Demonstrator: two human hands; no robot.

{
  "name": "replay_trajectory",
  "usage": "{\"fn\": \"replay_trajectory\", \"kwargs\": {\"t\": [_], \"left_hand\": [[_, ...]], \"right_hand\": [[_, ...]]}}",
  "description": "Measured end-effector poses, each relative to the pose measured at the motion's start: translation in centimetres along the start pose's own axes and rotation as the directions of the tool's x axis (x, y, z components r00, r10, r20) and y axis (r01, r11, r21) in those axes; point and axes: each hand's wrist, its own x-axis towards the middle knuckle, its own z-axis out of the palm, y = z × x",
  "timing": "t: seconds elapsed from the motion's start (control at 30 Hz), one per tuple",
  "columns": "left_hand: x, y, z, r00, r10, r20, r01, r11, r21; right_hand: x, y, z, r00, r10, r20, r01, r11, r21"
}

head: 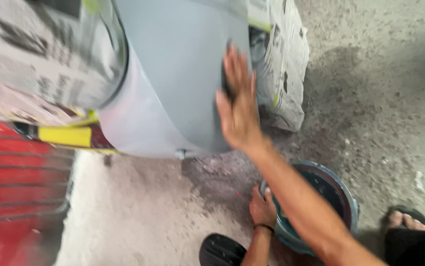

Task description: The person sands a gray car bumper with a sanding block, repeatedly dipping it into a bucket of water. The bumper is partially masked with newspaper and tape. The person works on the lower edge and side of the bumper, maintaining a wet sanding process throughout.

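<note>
Item: grey primed car panel (183, 74), upright before you, masked round with newspaper (284, 59) and yellow tape (64, 136) to shield what adjoins it.

Right hand (239, 106): your fingers spread flat, pressing a dark sanding pad (228, 83) against the panel's right edge; grip released, palm holding it on.

Left hand (262, 207): your fingers rest on the rim of the blue bucket (353, 207) on the concrete floor (385, 98), steadying it; whether they clench it, you cannot tell.

Also: red bodywork (15, 197), sandalled foot (407, 220).

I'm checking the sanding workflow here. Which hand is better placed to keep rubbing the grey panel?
Right hand: it lies flat on the grey panel, over a dark pad. The left hand is down on the bucket rim.
</note>
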Motion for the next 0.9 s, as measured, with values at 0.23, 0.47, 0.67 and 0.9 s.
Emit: {"fn": "replay_trajectory", "kwargs": {"t": [0.23,0.47,0.67,0.9], "left_hand": [[0.4,-0.6,0.6,0.994,0.087,-0.059,-0.082,0.994,0.073],[0.1,-0.3,0.3,0.979,0.202,-0.041,-0.203,0.978,-0.037],[0.1,-1.1,0.8,0.993,0.101,-0.063,-0.103,0.994,-0.03],[1.3,-4.1,2.1,0.953,0.302,0.001,-0.301,0.949,0.09]], "right_hand": [[3.5,3.4,-0.2,0.988,0.092,0.126,-0.097,0.995,0.034],[-1.6,1.7,-0.4,0.997,0.071,-0.043,-0.069,0.997,0.035],[2.4,4.9,0.8,0.98,0.192,0.047,-0.193,0.981,0.015],[-4.0,3.1,0.7,0.984,0.169,-0.048,-0.169,0.986,-0.009]]}}
